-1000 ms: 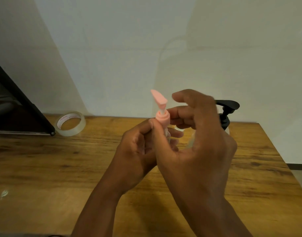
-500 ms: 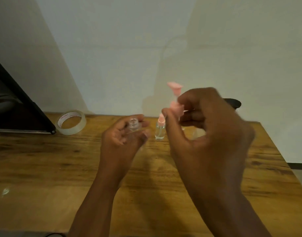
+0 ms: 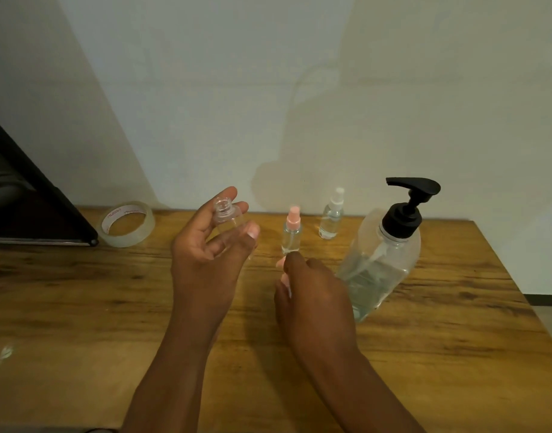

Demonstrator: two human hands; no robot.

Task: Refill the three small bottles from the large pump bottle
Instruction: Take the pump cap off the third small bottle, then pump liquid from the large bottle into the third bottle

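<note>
Forearms come up from the near edge of the wooden table [image 3: 80, 307], and we keep our two hands apart over it. Our right hand [image 3: 315, 295] is low, knuckles up, fingers curled; something pale pink shows at its fingertips, but we cannot tell what it is or how firmly we hold it. Our left hand [image 3: 205, 248] is raised a little, palm turned inward, with thumb and fingers wrapped round an open small bottle [image 3: 226, 218]. This bottle is clear, has no cap on its threaded neck, and tilts slightly away from us.

Just beyond our right fingertips a pink-capped bottle [image 3: 291, 234] stands upright on the table, clear below its sprayer. Right of it and a little farther back stands a white-capped bottle [image 3: 331, 217], also upright and clear. Both stand free of our hands.

To the right, near our right hand, the large pump bottle [image 3: 381, 264] stands with its black pump head [image 3: 407, 203] on, the spout pointing left. Clear liquid fills only its lower part.

At the far left a roll of clear tape [image 3: 127, 224] lies flat near the wall [image 3: 268, 89], just beside a dark slanted panel [image 3: 34, 198] at the picture's edge.
</note>
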